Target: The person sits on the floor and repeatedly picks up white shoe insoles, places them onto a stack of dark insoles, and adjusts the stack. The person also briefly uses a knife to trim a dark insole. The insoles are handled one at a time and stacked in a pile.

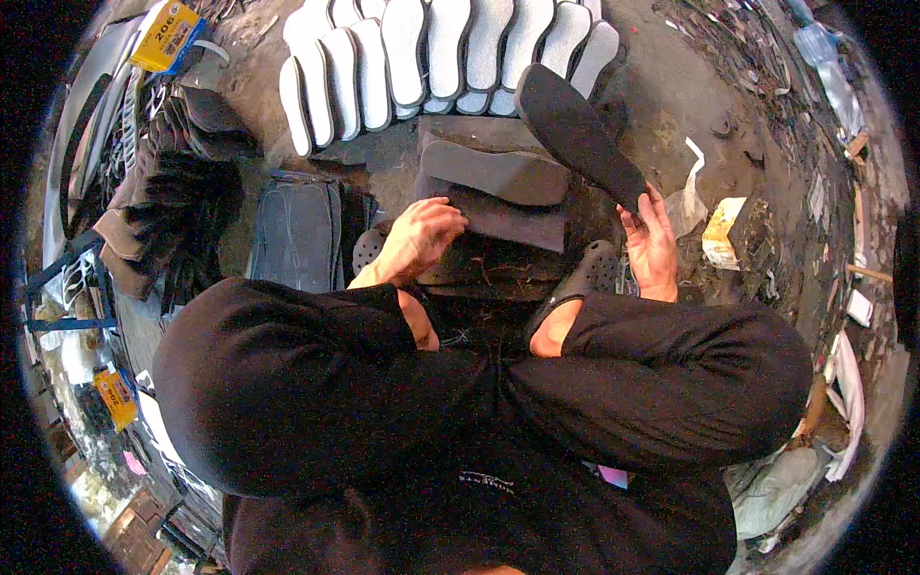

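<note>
Right hand (654, 244), fingers nearly straight, pinches dark sole (583, 134) by near end. Left hand (422, 236) half-curled, seemingly empty, near second sole (494, 173) on dark slab (529, 230). Beyond, white-faced soles (447, 48) in rows (apparently finished); dark pair looks unfinished, dark sheets (295, 235) at left seemingly uncut.

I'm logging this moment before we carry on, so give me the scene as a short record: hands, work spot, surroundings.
Work spot: dark grey, flat, sole-shaped piece lying on a dark, flat-topped surface
Left hand: fingers curled near that surface's left edge; contact unclear
Right hand: gripping a black, flat, sole-shaped piece by its near end
Beyond: rows of white-topped, dark-edged soles
Left side: dark flat sheets with pale outlines
</note>
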The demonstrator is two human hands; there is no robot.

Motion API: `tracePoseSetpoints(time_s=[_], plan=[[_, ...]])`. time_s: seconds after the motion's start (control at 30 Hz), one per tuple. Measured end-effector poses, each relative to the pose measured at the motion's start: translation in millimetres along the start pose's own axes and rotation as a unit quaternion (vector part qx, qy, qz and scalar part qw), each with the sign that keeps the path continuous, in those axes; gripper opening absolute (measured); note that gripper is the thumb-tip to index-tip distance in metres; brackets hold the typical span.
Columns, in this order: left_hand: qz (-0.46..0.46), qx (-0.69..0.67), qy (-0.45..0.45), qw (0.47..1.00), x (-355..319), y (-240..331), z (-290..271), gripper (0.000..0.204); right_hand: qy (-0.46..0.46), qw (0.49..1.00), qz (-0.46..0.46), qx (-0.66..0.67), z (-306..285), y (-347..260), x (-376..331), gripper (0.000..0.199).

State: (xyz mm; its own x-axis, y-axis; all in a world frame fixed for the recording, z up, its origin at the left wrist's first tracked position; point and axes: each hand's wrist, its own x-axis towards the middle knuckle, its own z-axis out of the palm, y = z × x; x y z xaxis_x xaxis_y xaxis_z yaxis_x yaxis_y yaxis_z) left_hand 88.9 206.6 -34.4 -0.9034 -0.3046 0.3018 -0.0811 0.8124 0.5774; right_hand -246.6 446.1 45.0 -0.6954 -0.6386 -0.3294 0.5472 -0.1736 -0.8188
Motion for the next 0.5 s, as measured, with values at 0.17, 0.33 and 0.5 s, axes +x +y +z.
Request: tracePoseSetpoints(time_s=[0.17, 0.33, 0.5], plan=[[-0.246, -0.154, -0.059, 0.955, 74, 2, -26, 0.030, -0.006, 0.999, 0.007, 0.038, -13, -1, 9, 0.037], [-0.284, -0.191, -0.128, 0.931, 110, -20, -29, 0.033, -0.030, 0.999, -0.024, 0.026, 3, -28, 17, 0.035], [-0.312, -0.225, -0.115, 0.916, 111, -23, -28, 0.036, -0.036, 0.998, -0.053, 0.029, -9, -37, 27, 0.036]])
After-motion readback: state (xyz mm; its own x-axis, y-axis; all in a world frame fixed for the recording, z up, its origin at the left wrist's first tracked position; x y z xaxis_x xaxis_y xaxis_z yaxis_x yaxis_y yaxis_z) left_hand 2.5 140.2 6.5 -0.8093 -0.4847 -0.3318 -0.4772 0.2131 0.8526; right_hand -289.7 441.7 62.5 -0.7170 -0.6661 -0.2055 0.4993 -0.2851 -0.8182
